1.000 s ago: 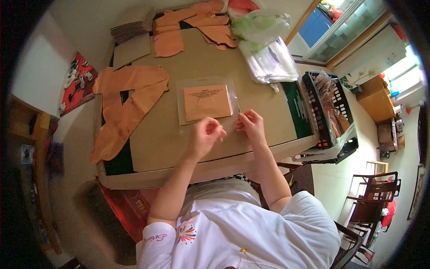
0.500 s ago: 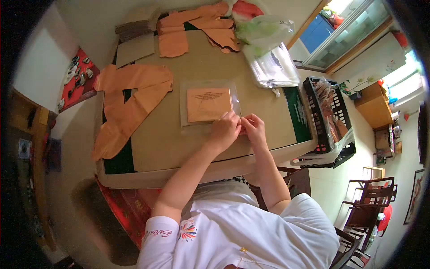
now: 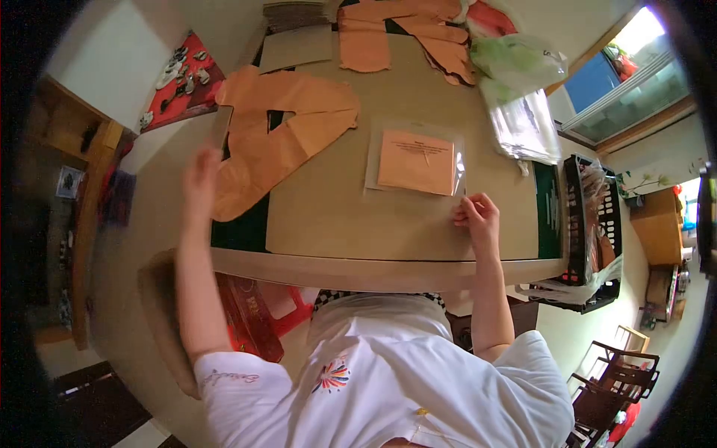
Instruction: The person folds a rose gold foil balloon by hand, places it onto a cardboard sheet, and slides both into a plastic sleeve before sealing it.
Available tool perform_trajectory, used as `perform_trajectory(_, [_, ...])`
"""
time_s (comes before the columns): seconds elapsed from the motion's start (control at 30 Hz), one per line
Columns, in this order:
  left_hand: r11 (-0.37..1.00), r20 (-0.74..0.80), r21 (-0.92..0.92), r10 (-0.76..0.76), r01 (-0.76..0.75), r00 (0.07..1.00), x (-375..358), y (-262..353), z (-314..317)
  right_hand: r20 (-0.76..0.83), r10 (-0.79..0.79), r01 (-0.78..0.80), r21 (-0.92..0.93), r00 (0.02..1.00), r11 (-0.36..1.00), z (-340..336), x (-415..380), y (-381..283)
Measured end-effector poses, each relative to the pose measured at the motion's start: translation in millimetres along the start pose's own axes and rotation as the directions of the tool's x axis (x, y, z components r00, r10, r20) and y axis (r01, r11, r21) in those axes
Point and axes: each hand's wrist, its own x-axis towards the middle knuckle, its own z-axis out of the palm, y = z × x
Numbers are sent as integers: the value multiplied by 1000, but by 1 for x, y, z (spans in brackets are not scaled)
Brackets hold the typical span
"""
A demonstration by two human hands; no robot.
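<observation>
A clear plastic bag [image 3: 371, 172] lies on the cardboard sheet, with a folded orange piece [image 3: 415, 166] inside it that carries several lines of printed text. My right hand [image 3: 478, 214] rests just below the bag's lower right corner, fingers curled together; what they pinch, if anything, is hidden. Out at the table's left side, my left hand [image 3: 202, 175] is smeared by motion. It is beside a large orange cut sheet [image 3: 299, 112] with a small slot in it, spread over the left part of the table.
At the back lie more orange pieces [image 3: 365, 51] and a stack of grey-brown sheets [image 3: 296, 49]. Clear plastic bags [image 3: 526, 131] sit at the right, under a green-white bag [image 3: 519, 66]. A black crate [image 3: 576, 224] stands against the table's right side.
My left hand has left the bag's lower right corner and swung far to the left. The right hand stays near that corner. The whole view has shifted, so the table appears farther right and higher.
</observation>
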Motion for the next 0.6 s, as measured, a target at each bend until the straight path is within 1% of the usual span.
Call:
perform_trajectory(0.03, [986,-61,168,-6,17,998,17,7,-28,4,-1,1,3,1000,1000,-2,1,2])
perform_trajectory(0.07, [986,-26,146,-80,83,996,35,16,-53,11,-9,9,-2,1000,1000,-3,2,4])
perform_trajectory(0.13, [984,0,-154,-84,83,996,68,-3,-82,25,-21,22,-14,999,1000,-6,4,10])
perform_trajectory(0.17, [905,-43,-424,-24,4,999,82,-34,-89,27,-24,25,-36,999,999,-7,6,11])
perform_trajectory(0.2, [750,-85,-656,36,-83,996,96,-64,-95,29,-30,31,-58,999,998,-8,7,12])
perform_trajectory(0.23, [712,-116,-694,37,-108,993,107,-107,-93,28,-33,35,-79,999,996,-9,7,13])
perform_trajectory(0.27, [925,-147,-379,-62,2,987,114,-156,-87,11,-20,21,-79,1000,997,-11,4,14])
perform_trajectory(0.3, [916,-160,347,-155,202,975,117,-201,-82,-1,-14,14,-78,1000,997,-10,5,14])
perform_trajectory(0.33, [676,-115,683,-274,276,955,121,-229,-77,-10,-5,4,-76,1000,997,-9,6,13])
perform_trajectory(0.37, [674,-59,669,-371,313,927,123,-243,-74,-7,-4,3,-71,1000,997,-6,7,10])
perform_trajectory(0.4, [771,14,508,-454,384,891,127,-241,-70,-9,0,0,-64,1000,998,-3,6,6])
perform_trajectory(0.43, [836,111,172,-542,521,833,120,-220,-62,-12,14,-15,-63,1000,998,-4,1,5])
perform_trajectory(0.5, [885,92,215,-439,413,894,102,-175,-41,17,-25,26,-85,1000,996,-9,2,13])
perform_trajectory(0.53, [907,79,233,-377,351,923,101,-165,-37,33,-55,58,-93,998,994,-9,6,14])
perform_trajectory(0.57, [922,104,157,-373,355,922,107,-178,-38,19,-45,47,-111,999,993,-9,7,13])
perform_trajectory(0.6, [930,129,82,-366,357,922,118,-206,-40,3,-35,35,-128,999,991,-8,5,13])
